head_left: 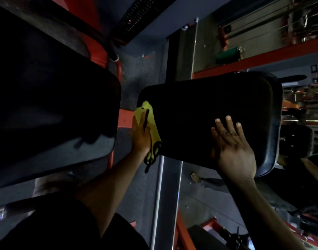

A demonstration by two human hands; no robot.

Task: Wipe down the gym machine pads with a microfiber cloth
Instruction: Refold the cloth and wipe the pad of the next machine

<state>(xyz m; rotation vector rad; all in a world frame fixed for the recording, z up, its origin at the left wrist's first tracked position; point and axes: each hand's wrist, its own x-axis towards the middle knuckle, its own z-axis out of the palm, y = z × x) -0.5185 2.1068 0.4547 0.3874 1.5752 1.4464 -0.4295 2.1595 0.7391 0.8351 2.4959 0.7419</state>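
Observation:
A black padded cushion [199, 109] of the machine fills the middle right of the head view. My left hand [141, 136] presses a yellow microfiber cloth [151, 123] with black edging against the pad's left edge. My right hand [234, 150] lies flat on the pad's lower right part, fingers spread, holding nothing. A second, larger black pad [51, 109] takes up the left side, apart from both hands.
Red frame tubes [125, 117] run between and behind the two pads. A mirror panel [244, 33] with a red bar [262, 58] stands behind the right pad. Grey speckled floor [136, 76] shows in the gap. Another person's foot [196, 177] is visible below the pad.

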